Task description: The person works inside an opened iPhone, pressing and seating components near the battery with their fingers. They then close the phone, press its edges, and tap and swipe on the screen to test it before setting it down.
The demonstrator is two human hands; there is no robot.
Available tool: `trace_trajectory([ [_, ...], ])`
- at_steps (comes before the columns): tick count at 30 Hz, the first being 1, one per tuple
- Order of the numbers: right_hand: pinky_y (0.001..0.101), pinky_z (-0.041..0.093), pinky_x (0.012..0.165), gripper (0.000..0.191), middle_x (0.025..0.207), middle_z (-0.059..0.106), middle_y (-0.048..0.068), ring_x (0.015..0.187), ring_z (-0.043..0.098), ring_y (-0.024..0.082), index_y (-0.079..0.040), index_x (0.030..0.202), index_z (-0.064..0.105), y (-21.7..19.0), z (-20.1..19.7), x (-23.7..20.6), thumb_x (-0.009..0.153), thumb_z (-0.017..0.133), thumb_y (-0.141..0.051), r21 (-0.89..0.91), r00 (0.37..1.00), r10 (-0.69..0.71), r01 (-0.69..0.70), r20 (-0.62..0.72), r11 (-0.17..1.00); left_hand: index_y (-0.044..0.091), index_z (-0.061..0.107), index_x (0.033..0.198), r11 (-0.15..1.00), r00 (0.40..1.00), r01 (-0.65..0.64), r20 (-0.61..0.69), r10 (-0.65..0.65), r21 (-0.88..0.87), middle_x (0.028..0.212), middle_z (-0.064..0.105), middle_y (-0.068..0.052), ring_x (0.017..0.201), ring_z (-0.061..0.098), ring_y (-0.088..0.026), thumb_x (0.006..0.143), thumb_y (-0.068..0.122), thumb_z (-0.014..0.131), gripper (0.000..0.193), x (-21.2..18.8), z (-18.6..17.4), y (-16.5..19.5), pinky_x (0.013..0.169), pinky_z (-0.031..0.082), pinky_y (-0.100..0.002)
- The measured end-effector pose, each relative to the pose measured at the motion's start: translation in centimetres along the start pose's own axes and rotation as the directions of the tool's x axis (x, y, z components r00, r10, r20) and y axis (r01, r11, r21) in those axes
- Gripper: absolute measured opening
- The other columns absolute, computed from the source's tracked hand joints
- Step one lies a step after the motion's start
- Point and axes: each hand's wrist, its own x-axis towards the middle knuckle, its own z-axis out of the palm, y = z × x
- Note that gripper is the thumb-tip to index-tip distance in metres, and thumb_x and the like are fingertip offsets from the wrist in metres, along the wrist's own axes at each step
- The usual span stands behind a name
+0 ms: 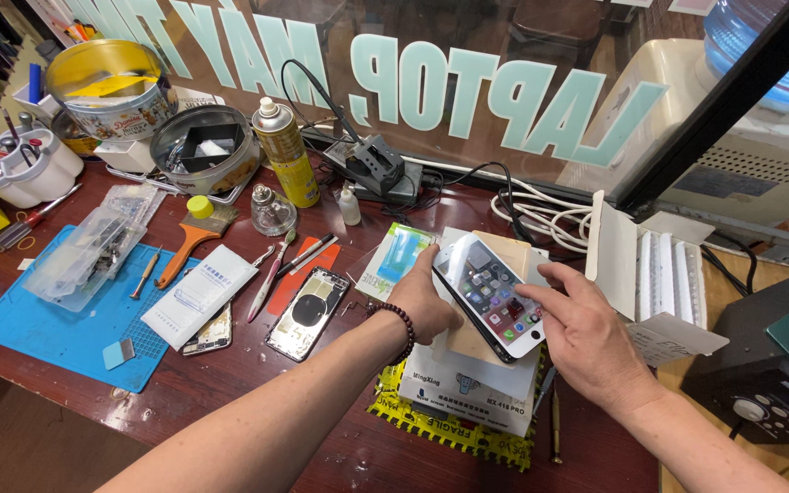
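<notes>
A: Head view: the white-framed phone, screen lit with rows of icons, is held tilted above a stack of flat boxes at the front of the red-brown bench. The left hand is curled shut around its left edge, thumb underneath. The right hand is loosely open, fingers spread over the right edge, gripping nothing firmly.

B: How would you handle it well?

A: I'd judge the safe way is to keep the left grip on the frame only and let the right fingertips press lightly, since the screen seems to sit slightly proud of the body.

B: And the containers around it?

A: A round metal tin holds a small black tray and loose bits. A bigger round tin behind it has something yellow inside. A white cup holder carries pens and tools. A clear plastic box on the blue mat holds small parts, too fine to identify. A yellow spray can stands beside the tins.
</notes>
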Motion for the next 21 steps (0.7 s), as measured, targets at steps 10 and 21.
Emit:
trace_trajectory([
  [10,0.0397,0.053,0.100,0.030,0.136,0.059,0.017,0.119,0.064,0.032,-0.009,0.114,0.074,0.2,-0.1,0.1,0.090,0.057,-0.005,0.039,1.000,0.023,-0.023,0.014,0.999,0.028,0.017,0.161,1.000,1.000,-0.018,-0.010,0.018,-0.001,0.128,0.065,-0.017,0.099,0.073,-0.030,0.070,0.002,0.084,0.116,-0.1,0.1,0.0,0.064,0.065,-0.040],
  [21,0.0426,0.046,0.107,0.035,0.138,0.056,0.019,0.126,0.057,0.036,-0.012,0.118,0.074,0.7,0.0,1.4,0.088,0.058,-0.005,-0.006,0.994,-0.103,0.103,0.048,0.995,0.025,0.018,0.162,0.999,0.999,-0.043,-0.018,0.043,0.016,0.117,0.070,-0.018,0.095,0.074,-0.028,0.068,0.004,0.084,0.117,0.2,0.3,-0.3,0.066,0.064,-0.039],
])
